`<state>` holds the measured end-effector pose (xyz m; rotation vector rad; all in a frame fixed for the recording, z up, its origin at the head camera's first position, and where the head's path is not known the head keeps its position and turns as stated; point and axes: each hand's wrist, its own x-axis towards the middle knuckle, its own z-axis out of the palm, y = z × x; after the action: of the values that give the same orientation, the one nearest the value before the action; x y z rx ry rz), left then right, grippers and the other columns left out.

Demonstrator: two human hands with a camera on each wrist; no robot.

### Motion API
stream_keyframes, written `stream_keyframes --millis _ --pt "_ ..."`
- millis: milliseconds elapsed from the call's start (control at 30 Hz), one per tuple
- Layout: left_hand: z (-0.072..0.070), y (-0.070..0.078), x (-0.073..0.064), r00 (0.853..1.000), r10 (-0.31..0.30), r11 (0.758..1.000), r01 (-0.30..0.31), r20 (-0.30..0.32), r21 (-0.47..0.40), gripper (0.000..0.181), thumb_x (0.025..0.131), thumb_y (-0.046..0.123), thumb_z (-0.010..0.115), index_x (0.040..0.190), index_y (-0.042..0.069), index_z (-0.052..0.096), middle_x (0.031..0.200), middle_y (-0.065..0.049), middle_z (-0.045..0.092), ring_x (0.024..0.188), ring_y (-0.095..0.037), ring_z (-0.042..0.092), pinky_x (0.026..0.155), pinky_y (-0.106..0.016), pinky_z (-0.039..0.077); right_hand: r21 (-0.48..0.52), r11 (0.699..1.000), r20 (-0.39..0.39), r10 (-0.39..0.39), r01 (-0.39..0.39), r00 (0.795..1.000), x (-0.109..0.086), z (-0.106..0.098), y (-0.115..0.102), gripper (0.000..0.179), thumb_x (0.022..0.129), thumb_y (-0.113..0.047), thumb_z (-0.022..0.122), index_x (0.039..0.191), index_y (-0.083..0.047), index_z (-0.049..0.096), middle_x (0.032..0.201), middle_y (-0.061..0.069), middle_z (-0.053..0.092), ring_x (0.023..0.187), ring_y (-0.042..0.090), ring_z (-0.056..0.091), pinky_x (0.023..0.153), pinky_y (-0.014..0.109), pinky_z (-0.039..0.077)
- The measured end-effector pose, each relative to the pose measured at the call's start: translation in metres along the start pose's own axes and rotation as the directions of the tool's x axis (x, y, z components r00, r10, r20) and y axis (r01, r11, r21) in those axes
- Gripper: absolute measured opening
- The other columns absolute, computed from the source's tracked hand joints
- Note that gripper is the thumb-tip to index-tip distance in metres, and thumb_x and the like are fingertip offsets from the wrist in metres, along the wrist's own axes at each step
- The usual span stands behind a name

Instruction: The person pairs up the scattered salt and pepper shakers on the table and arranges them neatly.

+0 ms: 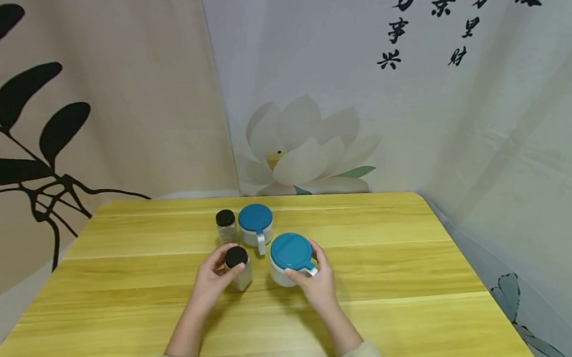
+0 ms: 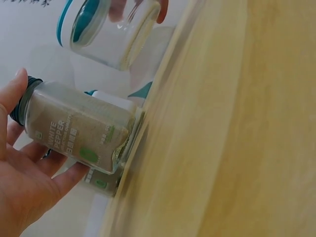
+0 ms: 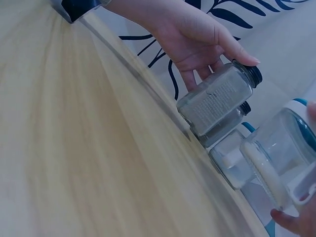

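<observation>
A black-capped pepper jar [image 1: 244, 280] is grasped by the fingers of the left hand [image 1: 207, 281], with the thumb laid against the cap; "WHITE PEPPER" is printed on its side. A blue-lidded pot [image 1: 290, 251] is grasped by the fingers of the right hand [image 1: 321, 286], just beside the pepper jar and to its right, and is held clear of the worktop [image 1: 150, 307]. Whether the base of the pepper jar is touching the worktop cannot be told. Behind them, a second black-capped jar [image 1: 227, 229] and a second blue-lidded pot [image 1: 255, 219] are stood upright close together, the pot's white handle being turned toward the person. The worktop is backed by a pale cloth [image 1: 158, 87], on which dark leaves [image 1: 27, 95] and a lotus flower [image 1: 309, 148] are printed.
</observation>
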<state>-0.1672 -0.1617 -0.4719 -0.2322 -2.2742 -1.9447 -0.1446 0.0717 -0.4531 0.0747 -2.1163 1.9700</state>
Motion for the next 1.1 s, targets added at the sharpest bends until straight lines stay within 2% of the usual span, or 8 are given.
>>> stream_keyframes --millis 733,1100 --pt "0.022 0.001 -0.001 1.000 -0.013 0.999 0.013 -0.002 -0.036 0.046 0.082 0.004 0.075 0.125 0.001 0.059 0.122 -0.017 0.059 0.110 -0.024 0.055 0.079 -0.026 0.048 0.042 0.997 -0.076 -0.059 0.062 0.995 0.000 -0.026 0.009 0.073 0.071 0.004 0.081 0.135 0.004 0.046 0.125 0.019 0.053 0.117 0.035 0.044 0.097 0.051 0.033" --pt "0.036 0.003 -0.001 0.999 -0.009 0.999 0.012 0.048 -0.045 0.046 0.083 0.004 0.074 0.126 0.001 0.058 0.122 -0.016 0.059 0.108 -0.024 0.056 0.079 -0.027 0.049 0.022 0.999 -0.112 -0.025 0.027 0.993 -0.004 -0.041 0.012 0.074 0.072 0.004 0.081 0.136 0.004 0.045 0.127 0.019 0.052 0.116 0.031 0.043 0.096 0.048 0.036"
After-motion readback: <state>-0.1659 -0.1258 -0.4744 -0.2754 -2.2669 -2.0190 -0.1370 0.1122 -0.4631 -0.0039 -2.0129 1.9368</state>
